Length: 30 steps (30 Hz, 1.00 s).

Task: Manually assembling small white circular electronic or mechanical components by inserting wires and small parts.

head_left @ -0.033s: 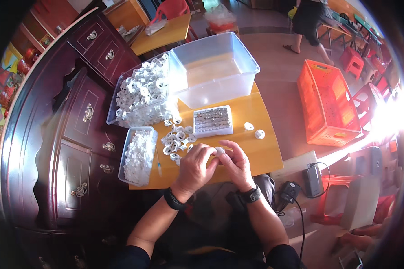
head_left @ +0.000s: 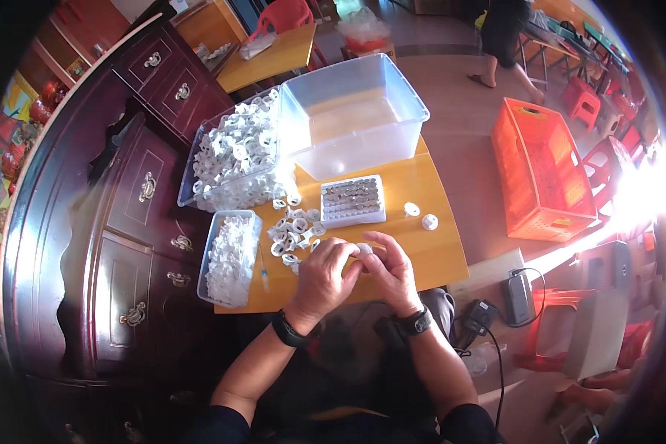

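Observation:
Both hands meet above the near edge of the yellow wooden table (head_left: 445,259). A small white round plastic part (head_left: 364,249) is pinched between them. My left hand (head_left: 322,277) is closed at its left side, the fingertips partly hidden. My right hand (head_left: 394,275) grips it with thumb and fingers. Just beyond the hands stands a white tray (head_left: 354,220) holding rows of small silvery round pieces. Loose white ring-shaped parts (head_left: 292,231) lie left of that tray. To its right are a white round piece (head_left: 412,209) and a white knob-like piece (head_left: 430,222).
A clear bin (head_left: 233,189) heaped with white parts and a large clear bin (head_left: 351,159) stand at the back. A small tub (head_left: 229,296) of translucent pieces sits left, beside a thin stick (head_left: 265,280). Dark cabinet (head_left: 111,222) left; orange crate (head_left: 544,177) right; a person's legs (head_left: 496,63) far right.
The legs of the person in the background have shifted slightly. My hands keep the same hold on the white part.

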Each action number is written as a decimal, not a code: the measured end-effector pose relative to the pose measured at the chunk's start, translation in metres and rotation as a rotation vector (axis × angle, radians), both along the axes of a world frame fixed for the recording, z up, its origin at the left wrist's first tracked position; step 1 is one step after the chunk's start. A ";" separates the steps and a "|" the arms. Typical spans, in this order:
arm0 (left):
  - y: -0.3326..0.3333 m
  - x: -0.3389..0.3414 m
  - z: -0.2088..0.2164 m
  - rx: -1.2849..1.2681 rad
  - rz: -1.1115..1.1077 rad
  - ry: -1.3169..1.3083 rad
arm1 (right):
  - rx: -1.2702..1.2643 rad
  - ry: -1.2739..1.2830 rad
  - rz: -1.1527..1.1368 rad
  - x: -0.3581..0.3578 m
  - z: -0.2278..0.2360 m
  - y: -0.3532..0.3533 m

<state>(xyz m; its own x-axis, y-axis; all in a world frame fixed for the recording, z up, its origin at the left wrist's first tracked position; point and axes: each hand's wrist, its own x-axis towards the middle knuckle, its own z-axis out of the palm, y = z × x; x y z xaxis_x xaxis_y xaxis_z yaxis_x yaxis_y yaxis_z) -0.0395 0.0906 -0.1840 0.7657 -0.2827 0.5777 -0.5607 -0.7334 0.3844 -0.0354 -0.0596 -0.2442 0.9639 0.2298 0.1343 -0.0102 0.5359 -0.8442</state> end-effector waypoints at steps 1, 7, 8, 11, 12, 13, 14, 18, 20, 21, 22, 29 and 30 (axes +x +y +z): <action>-0.001 0.000 0.000 0.007 0.006 -0.006 | 0.024 0.018 -0.002 -0.001 0.000 -0.001; -0.004 0.001 -0.001 -0.003 0.007 -0.004 | -0.011 0.013 -0.010 0.000 0.001 -0.003; -0.004 0.001 -0.001 -0.010 0.007 0.000 | -0.044 0.009 -0.025 0.001 -0.001 -0.002; -0.006 0.000 -0.003 -0.022 -0.001 -0.001 | -0.010 0.023 -0.031 0.001 -0.005 -0.004; -0.008 0.000 -0.002 -0.037 -0.011 0.001 | -0.006 0.022 -0.034 0.001 -0.007 -0.005; -0.007 0.000 -0.004 -0.042 -0.015 -0.003 | 0.000 0.007 -0.024 0.000 -0.007 -0.004; -0.006 -0.001 -0.005 -0.031 -0.011 0.002 | 0.010 0.015 -0.036 -0.001 -0.007 -0.003; -0.002 -0.001 -0.007 -0.033 -0.022 -0.003 | -0.026 0.010 -0.059 -0.001 -0.004 -0.001; -0.003 -0.001 -0.005 -0.029 -0.029 -0.008 | -0.029 0.005 -0.070 0.000 -0.005 0.000; -0.004 -0.001 -0.005 -0.029 -0.023 -0.008 | -0.014 0.024 -0.074 0.001 -0.006 0.000; -0.004 -0.002 -0.003 -0.028 -0.017 -0.005 | 0.002 0.045 -0.077 0.001 -0.007 0.000; -0.008 -0.008 0.007 0.023 -0.018 0.022 | 0.045 0.023 -0.013 0.003 -0.002 -0.002; -0.008 -0.008 0.007 0.025 -0.017 0.026 | 0.069 0.031 -0.013 0.002 -0.002 -0.001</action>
<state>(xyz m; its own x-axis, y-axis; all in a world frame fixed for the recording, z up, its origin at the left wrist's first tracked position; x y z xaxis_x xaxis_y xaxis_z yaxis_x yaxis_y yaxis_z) -0.0473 0.0829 -0.1773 0.7755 -0.3099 0.5500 -0.5631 -0.7334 0.3807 -0.0334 -0.0610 -0.2459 0.9707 0.2084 0.1199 -0.0280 0.5932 -0.8046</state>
